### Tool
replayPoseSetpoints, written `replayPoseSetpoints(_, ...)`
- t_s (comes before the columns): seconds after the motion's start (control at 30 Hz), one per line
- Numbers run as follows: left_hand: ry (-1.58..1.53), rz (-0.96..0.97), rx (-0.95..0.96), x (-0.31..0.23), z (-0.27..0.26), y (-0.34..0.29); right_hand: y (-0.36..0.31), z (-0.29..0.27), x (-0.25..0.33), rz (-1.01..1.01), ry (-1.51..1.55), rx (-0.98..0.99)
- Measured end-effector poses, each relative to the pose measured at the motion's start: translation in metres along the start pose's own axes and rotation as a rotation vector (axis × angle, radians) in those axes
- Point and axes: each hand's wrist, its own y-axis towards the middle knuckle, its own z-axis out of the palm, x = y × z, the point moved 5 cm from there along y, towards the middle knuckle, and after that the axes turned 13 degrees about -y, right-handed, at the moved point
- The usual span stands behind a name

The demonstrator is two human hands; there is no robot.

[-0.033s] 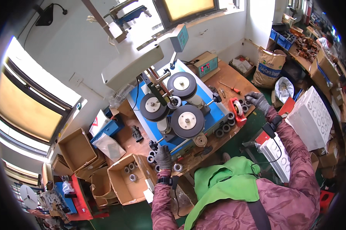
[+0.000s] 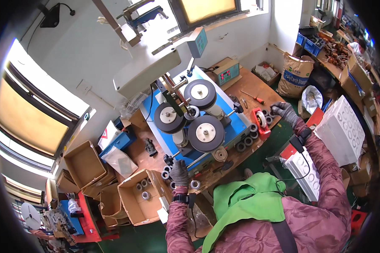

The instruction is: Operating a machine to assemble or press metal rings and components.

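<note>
Gloves [image 2: 288, 114] cover both of the person's hands, and from where I stand, with the blue-topped machine [image 2: 236, 126] as the clock's centre, the left hand [image 2: 180, 173] rests between six and seven o'clock, just beside a black knob [image 2: 168, 160]. Its fingers look bent, but I can't tell whether they grip anything; grey rings [image 2: 165, 174] lie right around it. Over at three o'clock the right hand [image 2: 284, 111] has its fingers curled down at another group of rings [image 2: 269, 119]; whether one is pinched, I can't make out. Nothing has visibly changed from the instant before: both hands keep their places, so I'd judge the work stands at the same point. At the hub, one ring [image 2: 192, 112] sits among three dark wheels [image 2: 206, 133]. A red tape dispenser [image 2: 261, 123] stands at three o'clock, near the right hand, with a screwdriver [image 2: 259, 100] lying towards two and a control box [image 2: 227, 74] at one. Farther off, an open carton [image 2: 133, 211] with a few rings inside is at seven, a loose dark glove [image 2: 150, 147] at eight, a paper sack [image 2: 296, 76] at two and a white foam tray [image 2: 306, 173] at four.
</note>
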Motion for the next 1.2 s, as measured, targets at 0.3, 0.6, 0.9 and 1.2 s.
replayPoseSetpoints(0.3,0.069,0.082,-0.122,-0.003,-0.002,-0.003,-0.003,0.057,0.133,-0.278,0.029,0.211)
replayPoseSetpoints(0.6,-0.179,-0.115,-0.025,-0.016,-0.02,0.01,0.027,0.073,0.375,-0.885,-0.026,-0.121)
replayPoseSetpoints(0.9,-0.932,-0.471,-0.092,-0.059,-0.067,0.022,0.047,0.111,0.423,-0.853,0.147,0.057)
replayPoseSetpoints(1.2,-0.973,-0.359,-0.041,-0.139,-0.093,0.043,0.037,0.096,0.403,-1.006,-0.232,-0.15)
